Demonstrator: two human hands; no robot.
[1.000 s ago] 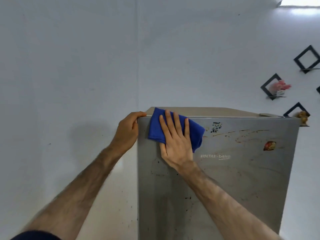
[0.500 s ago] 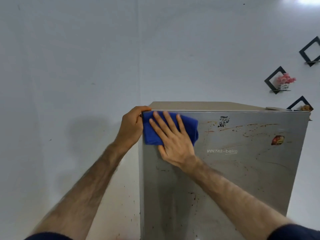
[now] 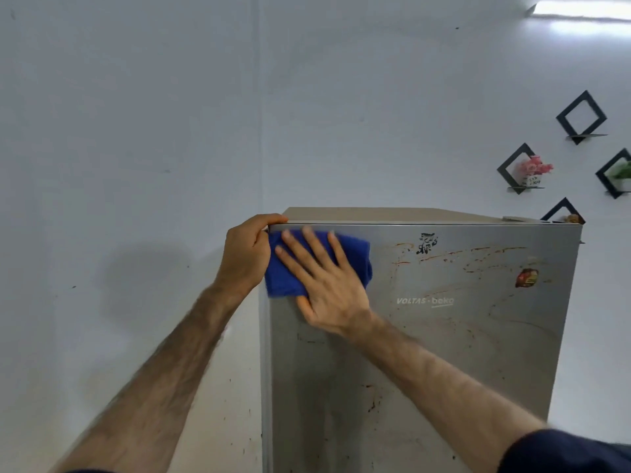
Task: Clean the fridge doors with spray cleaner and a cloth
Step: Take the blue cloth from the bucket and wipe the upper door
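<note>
A home: fridge (image 3: 444, 319) beside decorative wall shelves (image 3: 517, 169).

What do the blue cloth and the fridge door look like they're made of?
Blue cloth: soft, matte, fuzzy fabric, probably microfibre, bunching under the right hand. Fridge door: smooth grey metal-look finish with dull sheen; steel or coating, can't tell.

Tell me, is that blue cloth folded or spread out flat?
Folded, it seems: the blue cloth is a thick compact pad with a rounded right edge, pressed flat to the fridge door by the right hand.
</note>
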